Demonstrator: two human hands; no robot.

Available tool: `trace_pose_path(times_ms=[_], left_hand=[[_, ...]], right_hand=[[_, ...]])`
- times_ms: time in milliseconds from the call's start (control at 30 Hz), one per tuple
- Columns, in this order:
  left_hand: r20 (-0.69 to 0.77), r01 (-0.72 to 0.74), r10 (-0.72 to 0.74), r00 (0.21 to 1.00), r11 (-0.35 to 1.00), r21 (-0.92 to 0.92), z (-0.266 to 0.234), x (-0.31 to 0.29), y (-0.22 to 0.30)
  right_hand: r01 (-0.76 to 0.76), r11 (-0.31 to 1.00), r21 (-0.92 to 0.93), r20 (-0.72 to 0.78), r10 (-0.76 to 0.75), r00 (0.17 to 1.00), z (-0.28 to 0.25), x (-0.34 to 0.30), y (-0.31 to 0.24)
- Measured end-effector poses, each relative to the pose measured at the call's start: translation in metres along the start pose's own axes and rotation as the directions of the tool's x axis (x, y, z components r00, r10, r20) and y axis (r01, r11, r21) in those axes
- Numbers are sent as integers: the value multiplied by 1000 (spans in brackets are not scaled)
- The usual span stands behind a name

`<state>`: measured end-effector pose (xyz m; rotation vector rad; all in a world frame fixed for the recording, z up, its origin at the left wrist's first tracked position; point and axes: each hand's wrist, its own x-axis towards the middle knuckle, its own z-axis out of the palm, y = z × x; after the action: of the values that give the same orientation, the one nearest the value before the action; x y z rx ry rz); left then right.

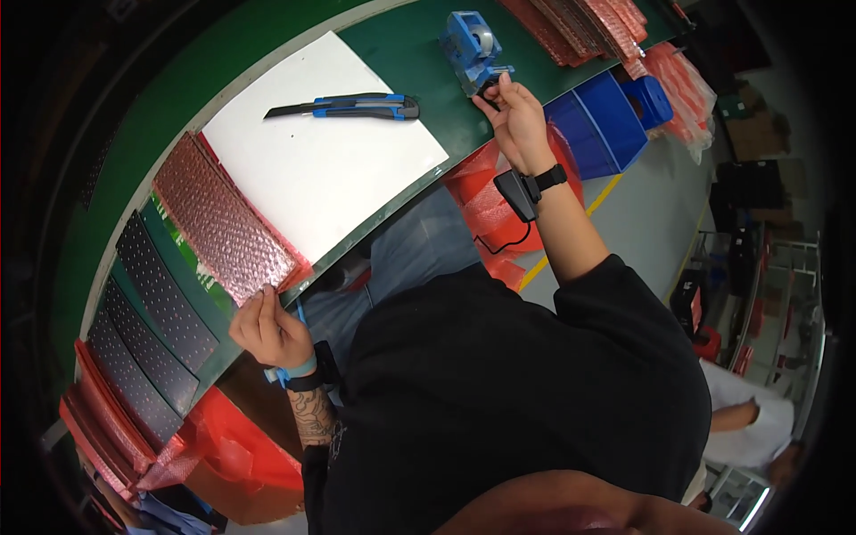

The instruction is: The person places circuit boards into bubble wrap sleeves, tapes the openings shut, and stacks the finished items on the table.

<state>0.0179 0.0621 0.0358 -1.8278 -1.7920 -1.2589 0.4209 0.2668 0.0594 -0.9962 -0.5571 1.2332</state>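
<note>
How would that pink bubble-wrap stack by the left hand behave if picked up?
The pink bubble-wrap stack would probably feel cushioned, given its raised bubbles. Its glossy plastic could be slippery. Layers might slide apart, since several edges show along its side.

Near, downward head-height fisheye view

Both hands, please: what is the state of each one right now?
Left hand: fingers curled at a corner of the pink bubble wrap; grip cannot be told.
Right hand: fingertips at the blue tape dispenser; grip cannot be told.
</note>
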Motion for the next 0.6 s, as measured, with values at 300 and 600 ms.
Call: trace_pose_path(times_ms=[300,600], left_hand=[[34,57,-53,998,991,-121,-8,13,-11],[-12,181,-188,982,963,-199,-23,12,-18]], right_hand=[[-6,770,-638,219,189,957,36,-52,-27],[758,380,-531,477,873,-103,275,-143,31]])
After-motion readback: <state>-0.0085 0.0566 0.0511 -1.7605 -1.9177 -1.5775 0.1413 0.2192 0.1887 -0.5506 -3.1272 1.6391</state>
